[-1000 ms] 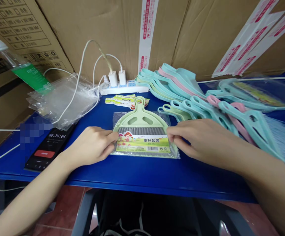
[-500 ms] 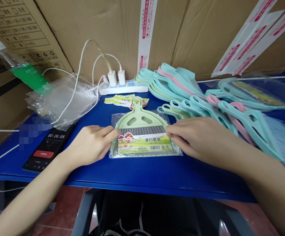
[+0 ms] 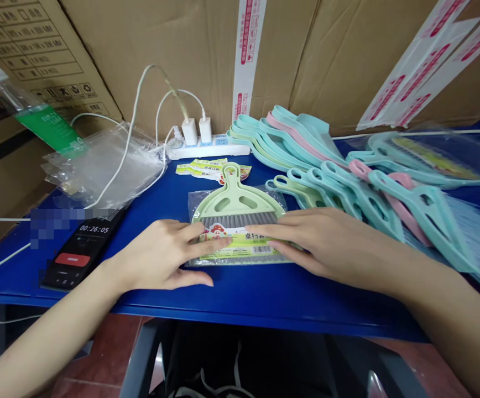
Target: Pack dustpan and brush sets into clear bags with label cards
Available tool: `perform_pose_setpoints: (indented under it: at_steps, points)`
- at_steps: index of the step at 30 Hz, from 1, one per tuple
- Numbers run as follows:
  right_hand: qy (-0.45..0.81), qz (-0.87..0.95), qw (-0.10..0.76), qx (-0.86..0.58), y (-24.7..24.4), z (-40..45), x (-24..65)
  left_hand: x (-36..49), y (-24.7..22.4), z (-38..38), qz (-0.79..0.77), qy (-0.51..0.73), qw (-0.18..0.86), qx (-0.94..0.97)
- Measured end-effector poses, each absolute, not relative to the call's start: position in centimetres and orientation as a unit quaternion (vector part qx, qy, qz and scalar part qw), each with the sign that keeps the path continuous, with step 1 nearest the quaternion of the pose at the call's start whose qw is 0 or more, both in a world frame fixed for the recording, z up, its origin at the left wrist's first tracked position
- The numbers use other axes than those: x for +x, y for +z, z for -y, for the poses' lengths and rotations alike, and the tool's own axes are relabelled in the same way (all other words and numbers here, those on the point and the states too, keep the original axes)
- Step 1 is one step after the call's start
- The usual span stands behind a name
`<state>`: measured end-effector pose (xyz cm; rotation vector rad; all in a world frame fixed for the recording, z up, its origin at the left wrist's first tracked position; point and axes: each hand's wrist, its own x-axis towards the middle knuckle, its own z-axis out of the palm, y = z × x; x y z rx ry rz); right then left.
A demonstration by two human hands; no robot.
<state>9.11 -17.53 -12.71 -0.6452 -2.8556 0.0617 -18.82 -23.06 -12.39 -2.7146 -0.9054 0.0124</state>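
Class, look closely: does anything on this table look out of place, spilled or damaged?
One cable looks odd: it is yellowish-brown just above its plug but white further along. Stain or wrapping, I cannot tell. I see no spill.

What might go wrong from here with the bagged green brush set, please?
Both the left hand and right hand have fingers over the printed card, so pressing might crease it. The right hand is near the piled brushes and could nudge them. A white cable crosses the stacked clear bags; a tug might shift them.
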Motion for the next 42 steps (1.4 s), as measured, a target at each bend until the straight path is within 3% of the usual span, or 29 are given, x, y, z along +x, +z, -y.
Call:
perform_pose_setpoints:
  at_steps: [42]
  points:
    - [0.058, 0.974, 0.088, -0.202, -12.94, 18.09, 8.55, -18.08, -12.69, 23.1, 0.351, 0.007, 0.092, -0.932]
